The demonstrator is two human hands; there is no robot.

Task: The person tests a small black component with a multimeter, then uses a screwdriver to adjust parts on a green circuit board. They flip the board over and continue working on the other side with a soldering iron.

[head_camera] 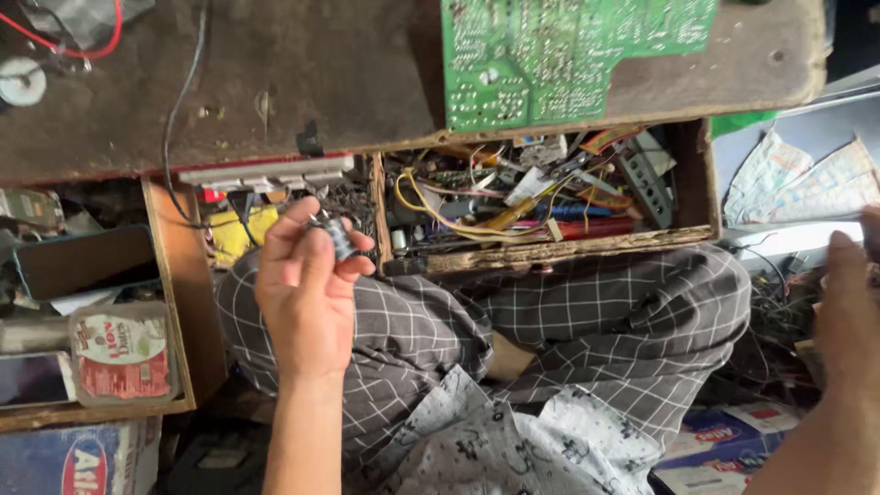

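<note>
My left hand (307, 293) is raised over my lap, its fingers shut on a small dark cylindrical part (337, 236) that looks like a capacitor. It is held just in front of an open wooden drawer (550, 257) crammed with wires, tools and small components. My right hand (848, 307) reaches out at the far right edge toward a tangle of wires (775, 302); its fingers are partly out of view and nothing shows in it. A green circuit board (559, 55) lies on the worn wooden bench top (275, 82) above the drawer.
A second open drawer (174, 302) at left holds a dark phone-like slab (82, 261) and a red-and-white packet (122, 353). A black cable (179, 119) and a red wire (64, 46) cross the bench. Cardboard boxes (724, 440) sit on the floor beside my checked trousers.
</note>
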